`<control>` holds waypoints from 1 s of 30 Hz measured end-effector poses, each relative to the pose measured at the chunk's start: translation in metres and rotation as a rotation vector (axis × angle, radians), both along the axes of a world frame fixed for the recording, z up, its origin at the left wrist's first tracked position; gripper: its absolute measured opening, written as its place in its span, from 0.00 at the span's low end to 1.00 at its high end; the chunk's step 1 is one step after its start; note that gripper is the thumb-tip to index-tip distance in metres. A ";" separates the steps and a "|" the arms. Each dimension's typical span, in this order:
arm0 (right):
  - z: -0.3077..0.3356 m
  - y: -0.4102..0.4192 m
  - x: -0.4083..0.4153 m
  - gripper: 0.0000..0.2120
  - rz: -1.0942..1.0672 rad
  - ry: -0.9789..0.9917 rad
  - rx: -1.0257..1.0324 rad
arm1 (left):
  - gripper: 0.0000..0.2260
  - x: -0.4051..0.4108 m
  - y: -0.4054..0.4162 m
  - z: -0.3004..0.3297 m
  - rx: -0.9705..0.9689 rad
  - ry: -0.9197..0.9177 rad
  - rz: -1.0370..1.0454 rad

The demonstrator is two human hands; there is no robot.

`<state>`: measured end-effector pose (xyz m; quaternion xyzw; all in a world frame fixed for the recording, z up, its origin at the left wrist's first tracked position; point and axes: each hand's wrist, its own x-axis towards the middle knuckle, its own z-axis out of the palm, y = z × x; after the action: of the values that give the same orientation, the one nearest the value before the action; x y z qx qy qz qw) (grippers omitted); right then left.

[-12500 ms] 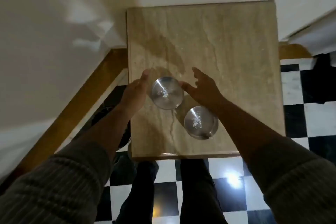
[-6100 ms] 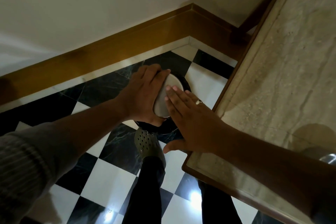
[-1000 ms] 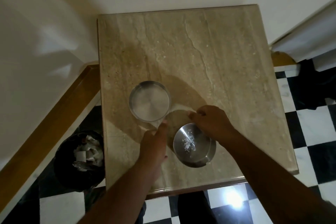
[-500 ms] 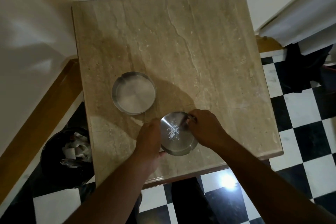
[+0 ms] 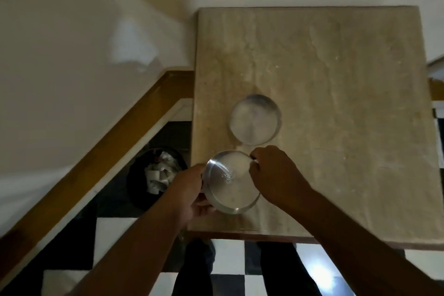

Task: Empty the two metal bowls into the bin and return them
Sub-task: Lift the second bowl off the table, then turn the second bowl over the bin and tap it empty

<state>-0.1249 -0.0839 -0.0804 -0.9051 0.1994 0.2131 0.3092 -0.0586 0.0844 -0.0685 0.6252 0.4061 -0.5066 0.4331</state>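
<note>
A metal bowl (image 5: 228, 181) with small white bits inside is held above the near left corner of the marble table (image 5: 336, 103), tilted slightly. My left hand (image 5: 189, 193) grips its left rim and my right hand (image 5: 274, 173) grips its right rim. A second metal bowl (image 5: 254, 122) rests on the table just beyond it, with nothing visible inside. The black bin (image 5: 156, 175), holding crumpled white paper, stands on the floor left of the table.
A wall with a brown wooden skirting board (image 5: 108, 158) runs diagonally on the left. The floor (image 5: 113, 231) is black and white checkered tile. My legs and shoes (image 5: 199, 264) stand at the table's front edge.
Both hands closed on the near bowl and brought it left toward the table's left edge, lifted and slightly tilted. The far bowl stayed in place. The view swung left.
</note>
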 end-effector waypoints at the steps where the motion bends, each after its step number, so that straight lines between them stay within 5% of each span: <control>1: 0.003 0.017 0.009 0.06 0.031 0.000 0.014 | 0.17 0.004 0.020 -0.001 -0.007 -0.001 0.032; 16: -0.015 0.187 0.085 0.09 0.434 -0.076 0.005 | 0.24 0.021 0.214 -0.034 -0.473 0.201 0.450; 30: -0.051 0.213 0.100 0.12 0.309 -0.214 0.102 | 0.45 0.054 0.251 -0.083 -0.668 0.270 0.314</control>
<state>-0.0245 0.1293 -0.1313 -0.9255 0.0129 0.1706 0.3378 -0.0047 0.3358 -0.1518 0.3078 0.3631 -0.6160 0.6276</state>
